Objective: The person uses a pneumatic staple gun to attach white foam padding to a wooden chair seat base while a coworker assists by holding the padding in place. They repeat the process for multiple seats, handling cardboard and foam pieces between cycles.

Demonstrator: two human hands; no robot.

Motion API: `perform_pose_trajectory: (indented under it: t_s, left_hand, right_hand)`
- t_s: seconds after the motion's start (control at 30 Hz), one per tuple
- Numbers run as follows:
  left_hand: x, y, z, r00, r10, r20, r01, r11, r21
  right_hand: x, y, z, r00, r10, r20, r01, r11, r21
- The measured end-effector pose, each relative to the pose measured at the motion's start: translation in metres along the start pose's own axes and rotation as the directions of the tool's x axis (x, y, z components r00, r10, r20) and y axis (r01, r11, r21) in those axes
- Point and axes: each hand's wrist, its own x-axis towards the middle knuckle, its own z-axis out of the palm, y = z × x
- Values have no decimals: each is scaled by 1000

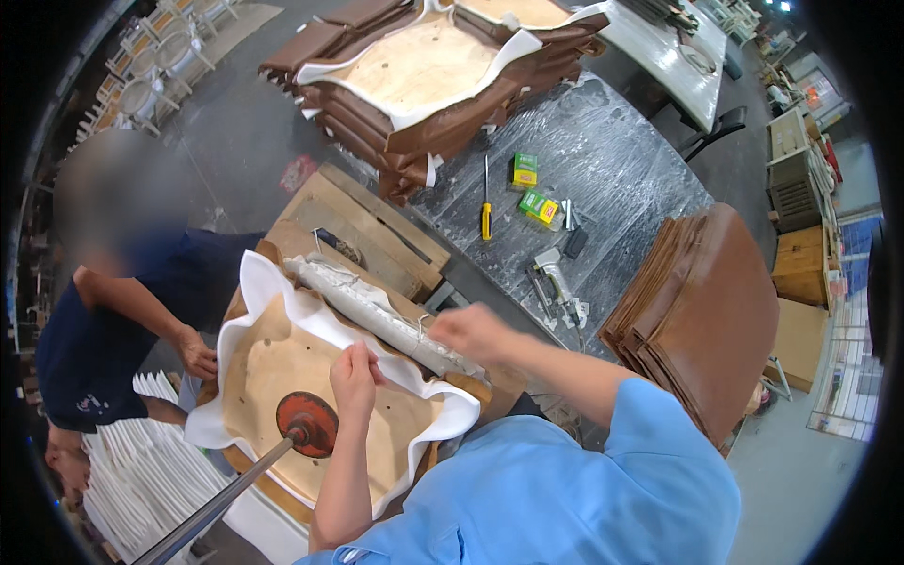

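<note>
Blue shirt (565,471) sits behind our left hand (355,381) and right hand (466,331), both curled (contents, we can't tell); white padding (452,414) beneath the left seems mid-fitting, next wanting an edge grip.

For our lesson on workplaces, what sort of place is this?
Probably a furniture upholstery workshop: the stacked brown sheets, a tan panel edged with white padding, and chairs in the background suggest it.

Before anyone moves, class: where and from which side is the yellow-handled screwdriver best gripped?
Probably grip the screwdriver by its yellow handle, from the near side: it lies flat, thicker handle toward the camera, thin shaft pointing away.
</note>
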Motion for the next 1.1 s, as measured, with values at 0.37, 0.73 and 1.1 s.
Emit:
perform_pose_trajectory:
  t_s: [0.37,0.73,1.1]
  left_hand:
    - [-239,-2,-65,989,-109,-103,138,929,343]
    - [-247,6,-50,986,67,151,-159,642,750]
    - [-238,-19,-52,885,258,388,-466,463,754]
  right_hand:
    - [-45,333,-138,578,651,-492,-814,425,-395]
    - [-29,380,-124,505,622,-598,-859,432,-276]
    - [-130,235,-57,645,286,-708,-252,955,157]
